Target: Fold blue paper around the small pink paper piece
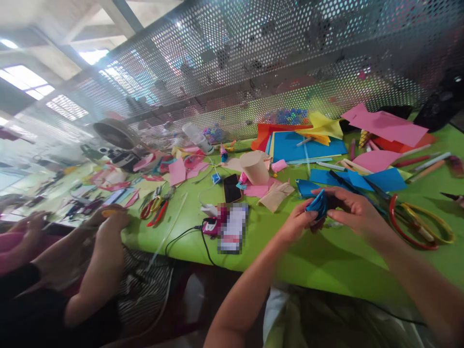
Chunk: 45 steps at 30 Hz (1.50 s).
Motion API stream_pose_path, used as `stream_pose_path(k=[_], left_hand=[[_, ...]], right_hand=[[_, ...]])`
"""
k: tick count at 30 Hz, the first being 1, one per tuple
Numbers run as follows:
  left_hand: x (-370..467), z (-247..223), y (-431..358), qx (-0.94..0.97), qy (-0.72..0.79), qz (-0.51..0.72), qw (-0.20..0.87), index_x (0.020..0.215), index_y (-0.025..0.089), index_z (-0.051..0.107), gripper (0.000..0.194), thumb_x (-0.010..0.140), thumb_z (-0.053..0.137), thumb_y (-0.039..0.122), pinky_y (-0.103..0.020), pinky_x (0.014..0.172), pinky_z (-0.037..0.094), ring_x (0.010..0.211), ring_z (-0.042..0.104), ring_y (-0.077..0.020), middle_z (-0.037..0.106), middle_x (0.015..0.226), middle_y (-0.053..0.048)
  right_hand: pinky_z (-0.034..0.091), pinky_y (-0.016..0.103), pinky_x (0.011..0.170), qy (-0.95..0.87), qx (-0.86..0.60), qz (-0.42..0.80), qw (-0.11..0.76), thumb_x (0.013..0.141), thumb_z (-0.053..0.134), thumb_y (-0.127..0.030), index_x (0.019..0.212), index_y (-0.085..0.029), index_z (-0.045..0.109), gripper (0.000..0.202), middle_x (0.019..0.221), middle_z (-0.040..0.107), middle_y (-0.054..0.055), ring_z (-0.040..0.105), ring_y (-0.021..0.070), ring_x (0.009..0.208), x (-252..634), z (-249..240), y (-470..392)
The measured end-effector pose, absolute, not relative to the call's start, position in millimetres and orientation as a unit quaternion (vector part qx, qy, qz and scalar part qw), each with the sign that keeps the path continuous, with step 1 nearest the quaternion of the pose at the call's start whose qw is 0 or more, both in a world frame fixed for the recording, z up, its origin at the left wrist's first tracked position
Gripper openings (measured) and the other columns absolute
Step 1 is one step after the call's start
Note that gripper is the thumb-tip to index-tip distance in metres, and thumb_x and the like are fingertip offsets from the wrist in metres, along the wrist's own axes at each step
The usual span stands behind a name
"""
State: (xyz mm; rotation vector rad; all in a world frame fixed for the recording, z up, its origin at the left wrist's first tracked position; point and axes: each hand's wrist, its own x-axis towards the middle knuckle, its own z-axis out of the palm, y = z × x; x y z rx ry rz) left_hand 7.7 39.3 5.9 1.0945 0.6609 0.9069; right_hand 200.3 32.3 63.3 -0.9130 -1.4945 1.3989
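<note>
A small piece of folded blue paper (317,205) is held up between both hands above the green table. My left hand (297,220) pinches its left edge between thumb and fingers. From the right, my right hand (351,209) closes its fingertips on the other side, partly covering it. Just behind the hands lie more blue paper pieces (387,179). Large scissors with red and yellow handles (413,222) rest beside my right hand, their blades pointing to the blue paper.
A phone (234,227) and a dark phone (232,188) lie left of my hands, near a tan paper cylinder (254,167). Coloured sheets (308,146) lie at the back before a perforated metal screen (232,63). At left, another person's hands (112,220) rest by the table edge.
</note>
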Motion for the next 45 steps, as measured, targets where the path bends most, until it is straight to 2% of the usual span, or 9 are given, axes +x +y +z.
stream_pose_path(k=[4,9,15,18,21,25,33,40,45], left_hand=[[7.8,6.7,38.3,0.505,0.304,0.398,0.703,0.105,0.015,0.063,0.056,0.077,0.081,0.06,-0.025,0.054,0.035,0.058,0.051,-0.0117,0.057,0.07,0.002],[8.5,12.4,36.9,0.516,0.314,0.392,0.694,0.103,0.015,0.062,0.062,0.075,0.083,0.067,-0.025,0.056,0.038,0.063,0.054,-0.0116,0.058,0.075,0.001],[8.7,19.2,35.5,0.528,0.337,0.404,0.667,0.136,0.017,0.058,0.08,0.073,0.088,0.058,-0.026,0.066,0.044,0.074,0.054,-0.0127,0.059,0.091,0.001],[9.3,21.0,33.7,0.521,0.361,0.416,0.652,0.121,0.018,0.059,0.068,0.074,0.088,0.057,-0.027,0.069,0.043,0.076,0.052,-0.0127,0.058,0.091,0.001],[9.8,20.4,33.0,0.515,0.349,0.417,0.662,0.113,0.019,0.056,0.062,0.076,0.084,0.06,-0.026,0.066,0.041,0.071,0.052,-0.0123,0.057,0.083,0.002],[9.5,18.6,33.7,0.512,0.315,0.42,0.68,0.117,0.018,0.057,0.063,0.078,0.083,0.06,-0.025,0.058,0.035,0.063,0.049,-0.0111,0.055,0.074,0.005],[8.1,19.5,33.6,0.507,0.301,0.402,0.7,0.115,0.018,0.06,0.064,0.076,0.085,0.06,-0.026,0.057,0.035,0.062,0.05,-0.0121,0.058,0.073,0.003],[6.4,5.8,37.1,0.501,0.304,0.416,0.695,0.116,0.019,0.063,0.06,0.077,0.084,0.058,-0.026,0.059,0.035,0.065,0.05,-0.0124,0.056,0.077,0.003],[6.6,4.2,38.2,0.499,0.278,0.413,0.709,0.109,0.017,0.063,0.054,0.078,0.085,0.055,-0.026,0.057,0.033,0.062,0.047,-0.01,0.054,0.075,0.005]], right_hand=[[0.066,0.037,0.079,-0.606,-0.365,0.56,0.431,0.086,0.072,-0.024,0.123,-0.025,0.078,0.038,0.101,0.084,0.004,0.081,0.026,0.091,200.3,63.0,32.0],[0.064,0.037,0.077,-0.618,-0.388,0.533,0.429,0.091,0.072,-0.03,0.124,-0.024,0.077,0.034,0.104,0.083,0.005,0.079,0.0239,0.085,200.6,57.6,32.5],[0.064,0.039,0.08,-0.65,-0.414,0.45,0.452,0.089,0.073,-0.031,0.117,-0.028,0.08,0.029,0.111,0.082,0.006,0.075,0.0254,0.092,198.9,54.5,32.5],[0.064,0.039,0.075,-0.653,-0.427,0.431,0.453,0.086,0.073,-0.031,0.115,-0.029,0.081,0.03,0.115,0.081,0.006,0.075,0.0263,0.093,197.9,57.2,31.8],[0.065,0.043,0.084,-0.661,-0.426,0.415,0.457,0.085,0.072,-0.029,0.112,-0.03,0.084,0.03,0.121,0.081,0.006,0.075,0.0291,0.103,198.0,59.9,31.6],[0.062,0.05,0.097,-0.67,-0.412,0.408,0.463,0.085,0.071,-0.027,0.11,-0.034,0.086,0.03,0.12,0.081,0.005,0.074,0.0316,0.112,200.1,61.5,32.9],[0.06,0.048,0.101,-0.672,-0.402,0.402,0.475,0.088,0.071,-0.028,0.109,-0.036,0.087,0.028,0.118,0.082,0.003,0.075,0.0299,0.109,203.2,62.3,34.3],[0.065,0.039,0.079,-0.635,-0.412,0.471,0.453,0.091,0.077,-0.04,0.128,-0.031,0.08,0.038,0.116,0.081,0.006,0.078,0.0266,0.096,203.9,64.9,31.6],[0.066,0.039,0.08,-0.616,-0.393,0.519,0.443,0.093,0.079,-0.042,0.123,-0.029,0.078,0.033,0.109,0.083,0.005,0.08,0.0262,0.092,205.0,58.7,33.2]])
